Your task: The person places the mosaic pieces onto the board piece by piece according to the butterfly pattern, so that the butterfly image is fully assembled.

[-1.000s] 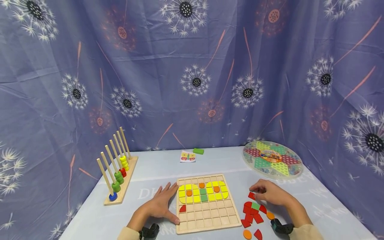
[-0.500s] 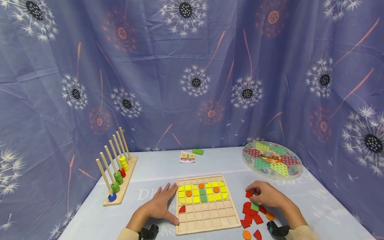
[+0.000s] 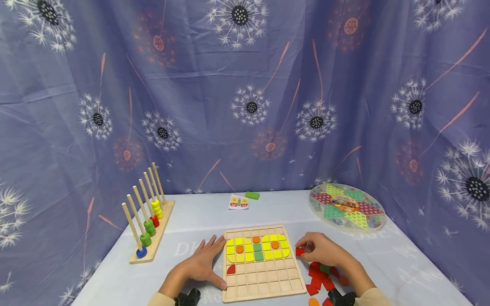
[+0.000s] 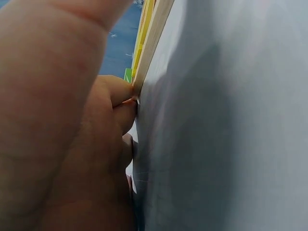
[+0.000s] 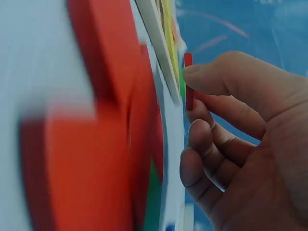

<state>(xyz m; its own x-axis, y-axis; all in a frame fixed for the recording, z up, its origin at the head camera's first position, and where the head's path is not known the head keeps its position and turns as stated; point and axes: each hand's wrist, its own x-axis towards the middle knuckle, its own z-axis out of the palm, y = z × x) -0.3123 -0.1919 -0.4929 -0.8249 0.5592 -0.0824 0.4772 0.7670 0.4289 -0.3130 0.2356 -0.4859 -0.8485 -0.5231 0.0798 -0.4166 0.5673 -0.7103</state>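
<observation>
A square wooden grid board (image 3: 264, 278) lies on the table, its upper cells filled with yellow, orange and green tiles. One red quarter-round tile (image 3: 231, 269) sits in a cell at its left. My left hand (image 3: 201, 264) rests at the board's left edge, fingers spread and straight, the thumb by the lower left side. Just off the board's right edge, my right hand (image 3: 323, 250) pinches a red square tile (image 5: 188, 82) between thumb and fingers, above the table. Below that hand lies a pile of red tiles (image 3: 316, 272), with a green tile (image 3: 325, 268) among them.
At the left stands a wooden peg rack (image 3: 153, 250) with coloured beads. A picture card (image 3: 238, 202) and a green block (image 3: 252, 195) lie behind the board. A round Chinese checkers board (image 3: 347, 207) is at the back right. An orange round tile (image 3: 314, 302) lies near the front.
My right hand has moved left with the red square tile, from above the loose pile to beside the board's right edge. The left hand has stayed at the board's left side.
</observation>
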